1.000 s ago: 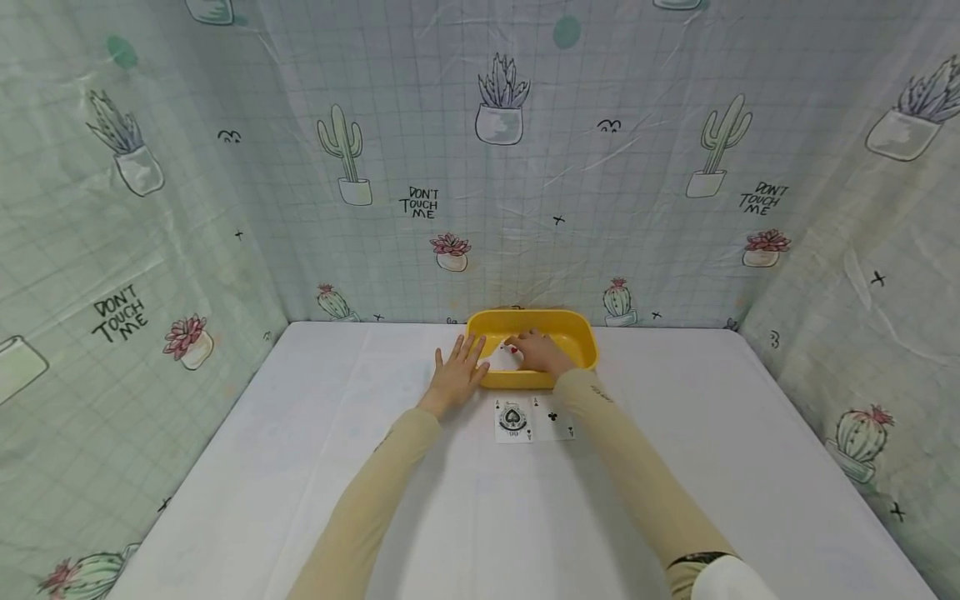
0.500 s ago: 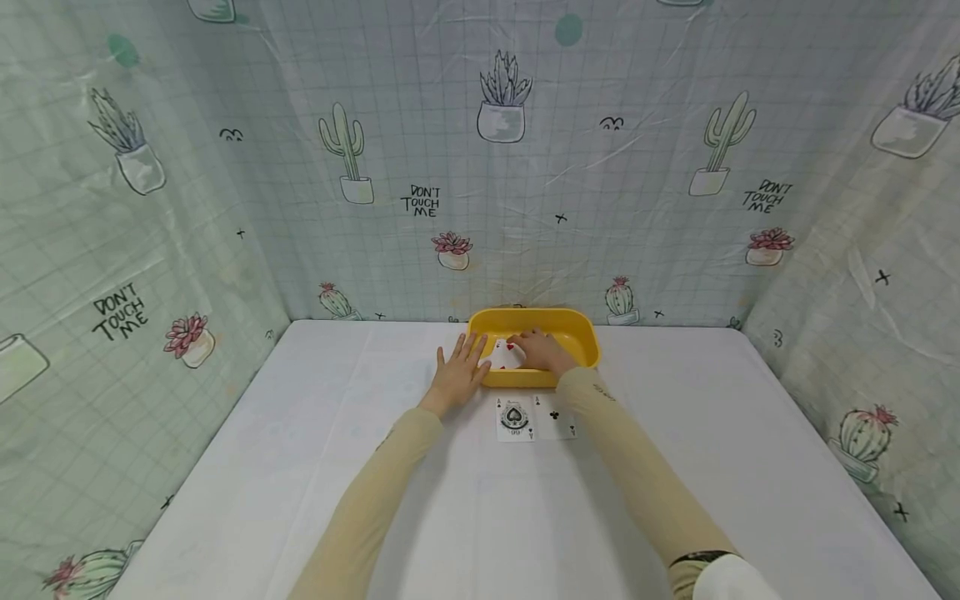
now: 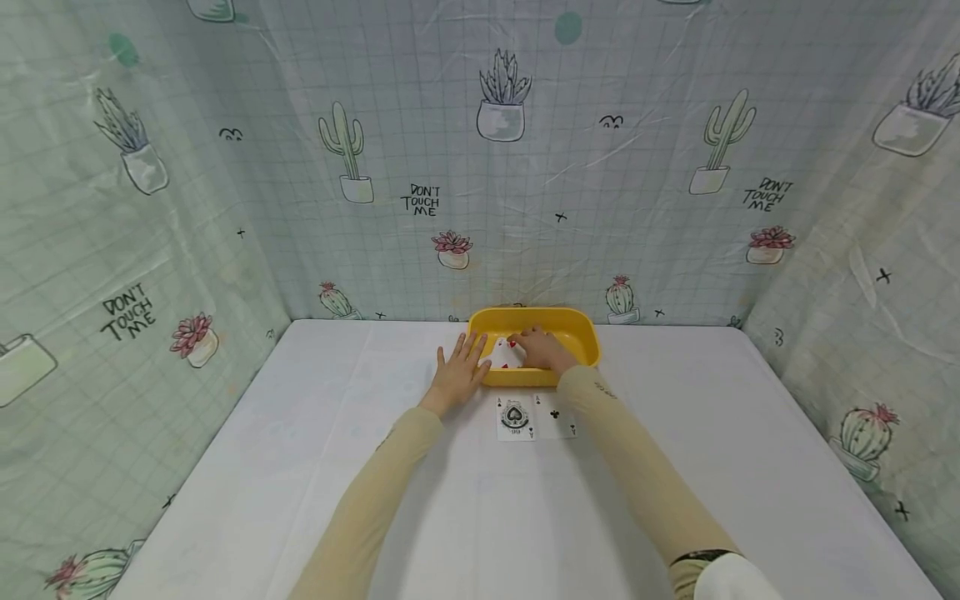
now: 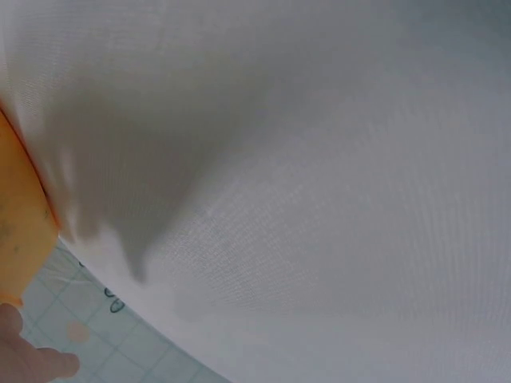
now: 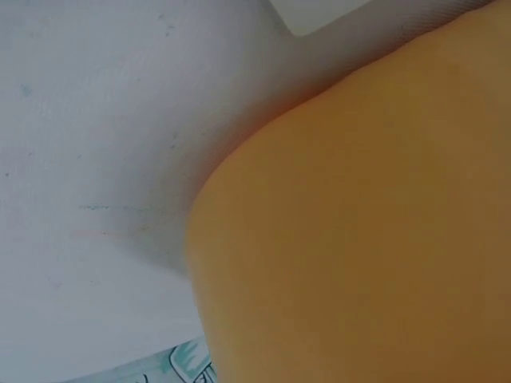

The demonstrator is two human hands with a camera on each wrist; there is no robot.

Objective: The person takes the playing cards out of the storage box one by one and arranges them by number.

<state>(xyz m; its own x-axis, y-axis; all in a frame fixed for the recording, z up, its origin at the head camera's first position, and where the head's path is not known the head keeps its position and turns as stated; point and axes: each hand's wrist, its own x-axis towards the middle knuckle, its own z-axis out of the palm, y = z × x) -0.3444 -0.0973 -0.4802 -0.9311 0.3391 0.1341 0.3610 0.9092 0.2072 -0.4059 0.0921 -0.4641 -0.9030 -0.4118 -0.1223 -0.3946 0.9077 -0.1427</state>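
My left hand (image 3: pixel 454 379), its fingers spread, rests against the left end of a yellow plastic tray (image 3: pixel 536 378). Over that wall reaches my right hand (image 3: pixel 546 350), with bent fingers on white playing cards (image 3: pixel 503 354) bearing red hearts in the tray's left half; I cannot tell whether it pinches one. Just in front, an ace of spades (image 3: pixel 514 417) and an ace of clubs (image 3: pixel 553 417) lie face up side by side. The left wrist view catches part of the left hand (image 4: pixel 28 355) and the tray's wall (image 4: pixel 20 207). Tray wall (image 5: pixel 359 215) fills much of the right wrist view.
A white-covered table (image 3: pixel 480 517) spreads under everything. The tray stands at its back edge, close to a hanging cloth (image 3: pixel 525 183) printed with cacti. More cloth closes in both sides. My right sleeve (image 3: pixel 630 450) passes beside the ace of clubs.
The heart card in the tray has shifted slightly under my right fingers, with more of its red marks showing. My left hand has stayed in place.
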